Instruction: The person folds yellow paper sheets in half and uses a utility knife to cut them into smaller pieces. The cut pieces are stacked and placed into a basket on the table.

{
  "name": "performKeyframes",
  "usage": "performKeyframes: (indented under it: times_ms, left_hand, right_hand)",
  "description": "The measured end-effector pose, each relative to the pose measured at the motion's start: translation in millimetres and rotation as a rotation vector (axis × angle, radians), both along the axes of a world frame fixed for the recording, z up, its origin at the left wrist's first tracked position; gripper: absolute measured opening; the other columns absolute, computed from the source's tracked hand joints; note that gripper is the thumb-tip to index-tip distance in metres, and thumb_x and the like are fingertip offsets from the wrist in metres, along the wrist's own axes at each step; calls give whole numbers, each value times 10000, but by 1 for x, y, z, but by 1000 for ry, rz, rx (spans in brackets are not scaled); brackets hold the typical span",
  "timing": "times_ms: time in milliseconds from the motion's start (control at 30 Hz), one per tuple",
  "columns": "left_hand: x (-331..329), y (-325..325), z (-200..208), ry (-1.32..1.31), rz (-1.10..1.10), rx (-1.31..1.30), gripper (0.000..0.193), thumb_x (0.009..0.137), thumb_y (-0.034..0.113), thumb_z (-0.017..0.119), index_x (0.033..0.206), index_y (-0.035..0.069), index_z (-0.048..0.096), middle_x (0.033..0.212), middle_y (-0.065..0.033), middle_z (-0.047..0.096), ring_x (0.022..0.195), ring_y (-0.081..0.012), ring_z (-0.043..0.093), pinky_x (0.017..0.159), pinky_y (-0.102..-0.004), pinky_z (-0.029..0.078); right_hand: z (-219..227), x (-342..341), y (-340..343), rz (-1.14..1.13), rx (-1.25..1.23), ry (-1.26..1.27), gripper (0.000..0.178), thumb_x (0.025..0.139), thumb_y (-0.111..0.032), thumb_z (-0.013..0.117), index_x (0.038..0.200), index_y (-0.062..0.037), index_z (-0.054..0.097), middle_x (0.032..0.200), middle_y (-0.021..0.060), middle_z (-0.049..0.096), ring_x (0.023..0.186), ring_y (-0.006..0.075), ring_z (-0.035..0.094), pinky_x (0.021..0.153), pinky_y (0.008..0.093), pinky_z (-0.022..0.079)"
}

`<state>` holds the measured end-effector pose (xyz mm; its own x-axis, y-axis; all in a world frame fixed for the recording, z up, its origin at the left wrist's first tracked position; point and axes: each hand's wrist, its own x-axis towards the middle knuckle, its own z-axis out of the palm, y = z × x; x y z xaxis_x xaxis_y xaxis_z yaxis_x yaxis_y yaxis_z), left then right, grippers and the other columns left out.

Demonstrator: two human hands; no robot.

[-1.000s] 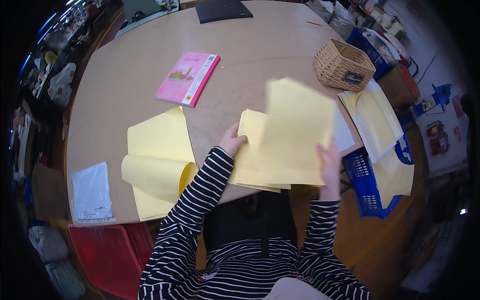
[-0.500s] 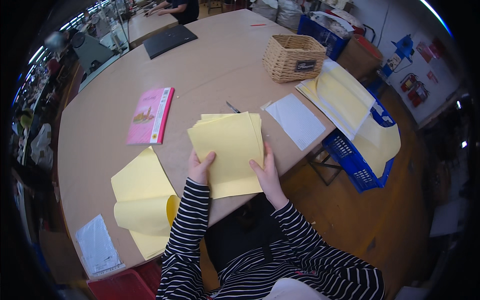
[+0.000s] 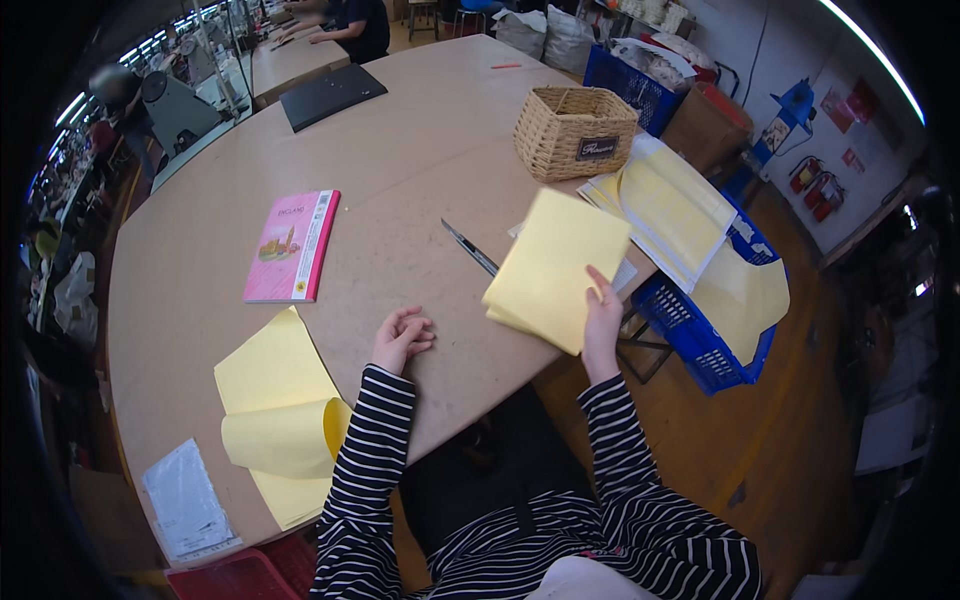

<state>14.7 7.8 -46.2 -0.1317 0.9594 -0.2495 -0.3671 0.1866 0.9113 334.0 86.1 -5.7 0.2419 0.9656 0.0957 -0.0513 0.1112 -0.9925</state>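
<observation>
A thin stack of pale yellow sheets (image 3: 560, 265) is tilted over the table's right edge, held by my right hand (image 3: 602, 325) with the fingers along its right side. The stack partly covers a white printed sheet (image 3: 626, 273). My left hand (image 3: 402, 338) hovers at or rests on the table, empty, its fingers loosely bent and apart. A utility knife (image 3: 468, 246) lies between my hands and a little farther off, its near end by the stack. Left of my left forearm lies a yellow pile (image 3: 268, 370) with its top sheet curled over.
On the brown table (image 3: 400, 190) are a pink book (image 3: 292, 246), a black flat board (image 3: 333, 96), a wicker basket (image 3: 575, 135) and a plastic-wrapped sheet (image 3: 190, 500). Yellow papers (image 3: 680, 200) overhang a blue crate (image 3: 700, 335) at the right. A person (image 3: 362, 28) works beyond.
My right hand has swung the yellow sheets to the right and away. My left hand has let go and stays on the near left. More of the knife now shows.
</observation>
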Motion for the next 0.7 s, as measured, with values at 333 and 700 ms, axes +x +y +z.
performKeyframes:
  times_ms: [333,700]
  left_hand:
    - [-3,1,-10,54,-69,40,281,964,102,575,1226,3,538,1022,-73,663,840,-126,654,753,-232,556]
    - [-6,2,-17,20,-51,45,255,971,67,551,1208,-23,540,1024,-96,659,847,-150,666,773,-238,556]
  right_hand:
    - [16,23,18,224,240,-204,505,905,52,468,1403,-23,494,1450,111,470,1322,194,433,1107,286,287]
    - [-8,55,43,36,-259,173,598,852,67,498,1434,89,360,1403,196,481,1252,249,496,1040,314,392]
